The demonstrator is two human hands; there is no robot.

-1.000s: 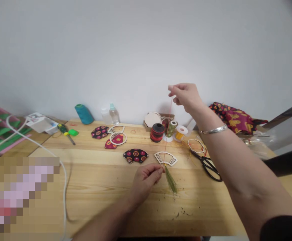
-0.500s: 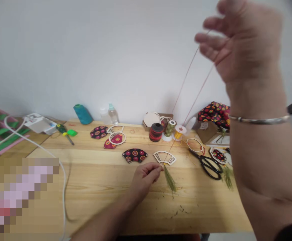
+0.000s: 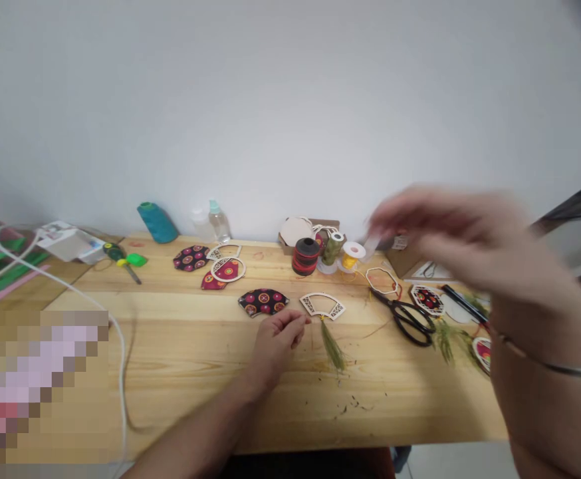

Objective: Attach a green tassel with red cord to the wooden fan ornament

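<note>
My left hand (image 3: 279,336) rests over the wooden table, thumb and forefinger pinched beside a fan-shaped wooden frame (image 3: 339,310); what it pinches, if anything, is too small to make out. From the frame's lower edge hangs a green tassel (image 3: 332,346), tied with a bit of yellow. Blurred by motion, my right hand (image 3: 450,233) is raised at the right, in front of the cardboard box, and its fingers are too smeared to read. A patterned fan-shaped fabric piece (image 3: 263,303) lies just left of the frame. A thin reddish thread trails on the table right of the tassel.
Black scissors (image 3: 413,324) and an octagonal ornament (image 3: 427,300) lie at the right. Behind stand a red-black spool (image 3: 306,257), a green spool (image 3: 333,247) and a yellow spool (image 3: 353,255). A teal cone (image 3: 157,223), a bottle (image 3: 219,223) and a white cable (image 3: 121,359) are at the left.
My right hand has dropped from high up, and the thread that was stretched up to it no longer shows taut. My left hand stays pinched near the frame. The view has shifted slightly.
</note>
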